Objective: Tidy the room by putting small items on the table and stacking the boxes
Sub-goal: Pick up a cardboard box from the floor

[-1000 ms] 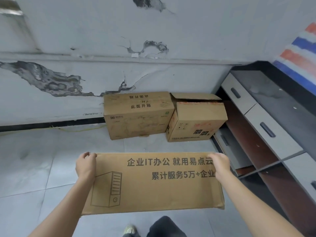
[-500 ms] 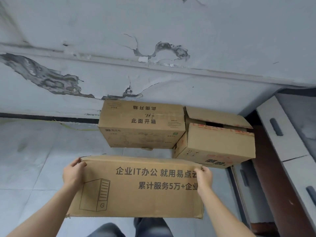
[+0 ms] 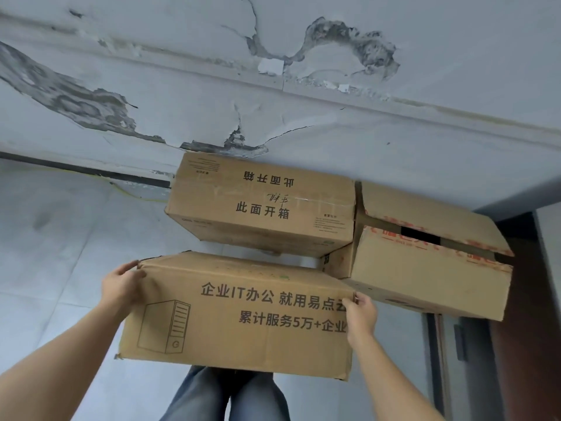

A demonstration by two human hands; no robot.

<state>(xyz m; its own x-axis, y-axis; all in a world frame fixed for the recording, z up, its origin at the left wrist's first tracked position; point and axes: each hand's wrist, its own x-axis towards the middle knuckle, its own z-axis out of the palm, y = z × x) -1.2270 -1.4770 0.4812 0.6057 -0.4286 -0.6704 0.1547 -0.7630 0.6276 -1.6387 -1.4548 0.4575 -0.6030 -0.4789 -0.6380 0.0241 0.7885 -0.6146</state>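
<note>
Box, printed carton [image 3: 243, 314], carried: held off the floor [image 3: 60, 238] at 6 o'clock of the view, above the person's legs [image 3: 227, 396].

Left hand [image 3: 121, 287] grips its left end, fingers hooked over the top corner. Right hand [image 3: 359, 314] grips its right end at the edge.

Change over the last second: both holds unaltered. The carton has been brought close to the two boxes at the wall [image 3: 273, 117]: sealed box [image 3: 261, 208] at 12 o'clock, open-flapped box [image 3: 425, 268] at 2 o'clock. These were well apart from it and now lie just beyond its far edge. Whether it touches either cannot be told.

Judgement: approach nearly done, stacking not yet begun. The sealed box's flat top looks the sounder seat, the loose flaps at 2 o'clock a poor one.
</note>
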